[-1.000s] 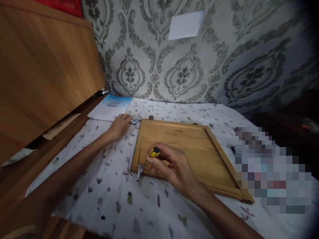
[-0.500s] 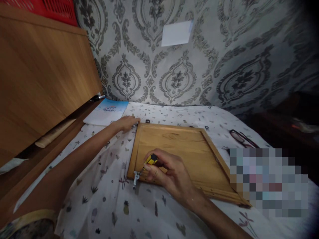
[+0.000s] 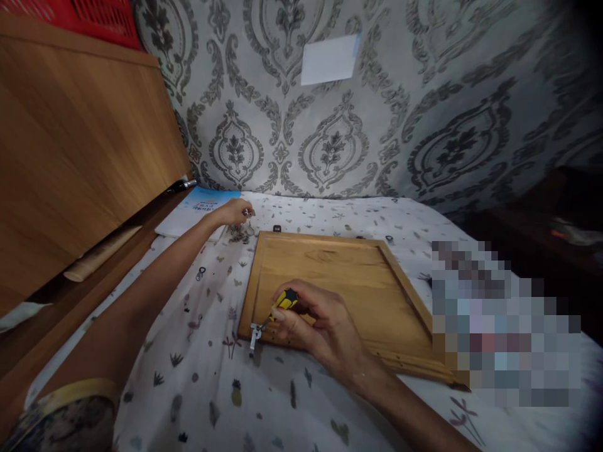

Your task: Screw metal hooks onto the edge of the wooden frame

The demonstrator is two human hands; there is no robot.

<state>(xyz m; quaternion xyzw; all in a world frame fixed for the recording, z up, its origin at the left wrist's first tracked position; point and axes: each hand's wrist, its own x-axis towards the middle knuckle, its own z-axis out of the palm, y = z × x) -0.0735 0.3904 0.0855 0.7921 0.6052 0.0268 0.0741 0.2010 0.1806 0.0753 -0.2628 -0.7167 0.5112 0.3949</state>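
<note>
My right hand (image 3: 325, 326) is closed round a short yellow-and-black screwdriver (image 3: 285, 302), its shaft slanting down to a metal hinge (image 3: 255, 338). That hinge sits at the near left corner of a wooden cabinet door (image 3: 325, 276), which lies flat with its framed face up. One hinge arm sticks out past the door's near edge. My left hand (image 3: 233, 211) is raised beyond the door's far left corner, fingers pinched on a small shiny metal piece (image 3: 249, 214). Just below it lies a little heap of metal hardware (image 3: 240, 234).
A white patterned cloth (image 3: 198, 376) lies beneath everything. A blue-and-white booklet (image 3: 188, 216) is at the far left, beside a wooden cabinet (image 3: 85, 132) with a red basket (image 3: 106, 22) on top. Patterned wallpaper (image 3: 282, 125) rises behind. At right, an area is pixelated.
My left hand has lifted from beside the door's far left corner and moved up and left, a small metal piece in its fingers. The heap of hardware now shows. My right hand stays at the hinge.
</note>
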